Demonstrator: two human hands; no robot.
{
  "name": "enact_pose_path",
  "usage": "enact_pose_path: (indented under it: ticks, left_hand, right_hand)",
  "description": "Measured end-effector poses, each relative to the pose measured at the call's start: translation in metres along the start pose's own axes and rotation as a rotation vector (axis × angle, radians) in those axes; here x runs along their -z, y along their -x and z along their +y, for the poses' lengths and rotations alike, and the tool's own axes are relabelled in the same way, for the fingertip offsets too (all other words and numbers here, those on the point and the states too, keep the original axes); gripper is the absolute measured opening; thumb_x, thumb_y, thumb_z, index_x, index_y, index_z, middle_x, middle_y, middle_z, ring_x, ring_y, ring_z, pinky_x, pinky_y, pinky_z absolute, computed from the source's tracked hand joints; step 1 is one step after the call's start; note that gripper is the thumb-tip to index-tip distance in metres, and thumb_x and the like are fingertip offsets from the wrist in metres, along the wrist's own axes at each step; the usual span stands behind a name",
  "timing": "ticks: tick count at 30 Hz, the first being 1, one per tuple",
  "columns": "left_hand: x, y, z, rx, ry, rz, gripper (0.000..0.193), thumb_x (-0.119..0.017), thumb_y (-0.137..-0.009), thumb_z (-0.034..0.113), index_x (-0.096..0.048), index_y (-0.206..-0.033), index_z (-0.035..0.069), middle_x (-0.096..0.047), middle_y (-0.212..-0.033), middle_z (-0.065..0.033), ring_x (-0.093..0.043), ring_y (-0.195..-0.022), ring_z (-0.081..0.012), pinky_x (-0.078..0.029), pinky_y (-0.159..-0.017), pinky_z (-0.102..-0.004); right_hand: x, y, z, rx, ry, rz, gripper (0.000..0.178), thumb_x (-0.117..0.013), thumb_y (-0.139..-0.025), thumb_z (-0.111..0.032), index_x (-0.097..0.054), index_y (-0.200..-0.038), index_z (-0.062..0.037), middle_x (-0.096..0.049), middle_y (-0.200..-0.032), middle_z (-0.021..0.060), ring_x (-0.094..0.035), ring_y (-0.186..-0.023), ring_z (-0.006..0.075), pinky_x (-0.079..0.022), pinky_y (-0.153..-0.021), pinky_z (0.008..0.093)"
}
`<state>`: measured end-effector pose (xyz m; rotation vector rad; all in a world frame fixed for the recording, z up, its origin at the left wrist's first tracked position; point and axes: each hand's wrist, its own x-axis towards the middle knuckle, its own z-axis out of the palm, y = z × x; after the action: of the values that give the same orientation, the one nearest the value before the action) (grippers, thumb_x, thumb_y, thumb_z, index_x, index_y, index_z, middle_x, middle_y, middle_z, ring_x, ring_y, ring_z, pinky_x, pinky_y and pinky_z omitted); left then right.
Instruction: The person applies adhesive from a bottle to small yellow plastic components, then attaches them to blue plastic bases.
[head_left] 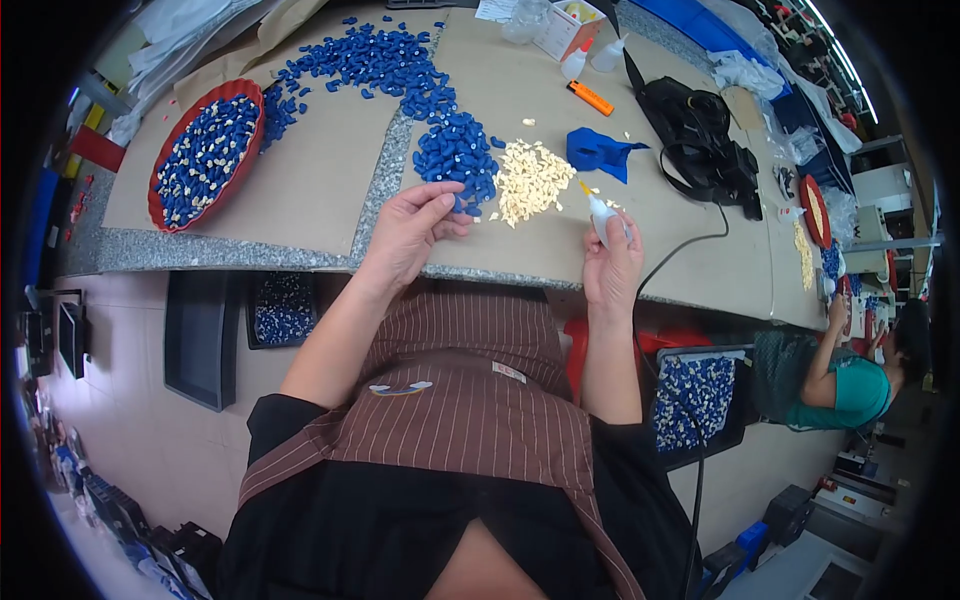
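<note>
My left hand (415, 225) is closed in a pinch at the near edge of a pile of small blue pieces (455, 150). A small blue piece (459, 204) shows at its fingertips, partly covered by the thumb and finger. My right hand (614, 258) is wrapped round a small translucent squeeze bottle (603, 214) with a thin yellow nozzle, which points up and left. Between the hands, just beyond them, lies a heap of small cream-coloured pieces (533, 178). Next to it is a crumpled blue cloth-like piece (601, 152).
A red scalloped bowl (157, 190) holds blue pieces with cream bits at left. More blue pieces (365, 60) spread behind. An orange lighter (590, 98), white bottles (575, 62) and a black bag (700, 135) lie at right. A tray (690, 455) stands below. A co-worker (845, 385) sits right.
</note>
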<state>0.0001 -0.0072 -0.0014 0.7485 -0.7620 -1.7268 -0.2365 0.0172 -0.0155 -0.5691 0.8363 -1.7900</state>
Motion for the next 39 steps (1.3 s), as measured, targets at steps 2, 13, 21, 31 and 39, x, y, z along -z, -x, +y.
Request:
enact_pose_path:
  ticks: [2,13,21,31,39]
  left_hand:
    - [0.004,0.000,-0.003,-0.024,-0.009,-0.014,0.019,-0.052,-0.082,0.005,-0.055,-0.099,-0.003,-0.059,-0.081,-0.0085,-0.057,-0.069,-0.0144,-0.048,-0.063,-0.0242]
    - [0.009,-0.004,-0.005,-0.111,-0.036,-0.105,0.025,-0.056,-0.080,0.005,-0.052,-0.104,-0.003,-0.056,-0.084,-0.0060,-0.052,-0.074,-0.0113,-0.042,-0.066,-0.0204]
    - [0.011,-0.006,-0.010,-0.118,-0.011,-0.140,0.019,-0.058,-0.078,0.003,-0.055,-0.096,-0.002,-0.056,-0.083,-0.0054,-0.052,-0.071,-0.0106,-0.043,-0.064,-0.0206]
    - [0.010,-0.002,-0.009,-0.138,-0.067,-0.167,0.018,-0.057,-0.078,0.005,-0.056,-0.096,-0.001,-0.057,-0.085,-0.0054,-0.054,-0.073,-0.0107,-0.044,-0.065,-0.0213]
    - [0.006,-0.002,-0.008,-0.141,-0.105,-0.152,0.019,-0.056,-0.078,0.003,-0.056,-0.096,-0.001,-0.058,-0.085,-0.0070,-0.055,-0.073,-0.0118,-0.045,-0.067,-0.0219]
  right_hand:
    - [0.000,-0.002,0.002,0.007,0.036,0.025,0.032,-0.064,-0.076,-0.012,-0.047,-0.101,-0.0007,-0.053,-0.089,0.0083,-0.045,-0.066,0.0109,-0.035,-0.055,0.0210]
    - [0.004,-0.009,0.002,0.047,-0.005,-0.108,0.018,-0.062,-0.076,-0.009,-0.053,-0.090,-0.0035,-0.052,-0.078,0.0017,-0.042,-0.061,0.0072,-0.032,-0.053,0.0206]
    - [0.006,-0.009,0.000,0.020,-0.062,-0.102,0.022,-0.064,-0.075,-0.010,-0.052,-0.092,-0.0021,-0.052,-0.078,0.0022,-0.039,-0.058,0.0073,-0.030,-0.052,0.0203]
    - [0.011,-0.006,-0.003,0.003,-0.192,-0.136,0.023,-0.065,-0.075,-0.016,-0.052,-0.091,-0.0053,-0.052,-0.078,0.0006,-0.040,-0.061,0.0085,-0.031,-0.053,0.0216]
    - [0.017,-0.014,-0.010,-0.188,-0.521,-0.069,0.024,-0.059,-0.080,-0.025,-0.051,-0.090,-0.0044,-0.051,-0.079,0.0053,-0.040,-0.060,0.0128,-0.033,-0.055,0.0234]
